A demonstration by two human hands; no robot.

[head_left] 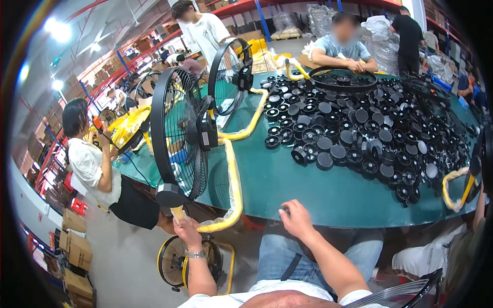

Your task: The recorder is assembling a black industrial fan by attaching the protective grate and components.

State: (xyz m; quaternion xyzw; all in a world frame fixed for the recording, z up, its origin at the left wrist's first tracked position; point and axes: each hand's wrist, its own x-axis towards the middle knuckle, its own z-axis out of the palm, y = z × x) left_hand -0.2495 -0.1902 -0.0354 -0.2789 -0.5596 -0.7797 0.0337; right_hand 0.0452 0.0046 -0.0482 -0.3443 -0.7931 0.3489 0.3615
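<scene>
My left hand is closed around the yellow tube stand of a large black fan, just below a black end piece. Clear plastic film wraps much of the tube. The fan stands upright on its rim side at the left of the green table, its motor housing facing right. Over the table's near edge, my right hand holds nothing, with its fingers loosely bent and apart. A big heap of round black caps covers the table's right half.
Another black fan stands behind, and a fan wheel or ring lies before a seated person. At left, a person holds a power tool by a yellow fan. Another fan sits on the floor below.
</scene>
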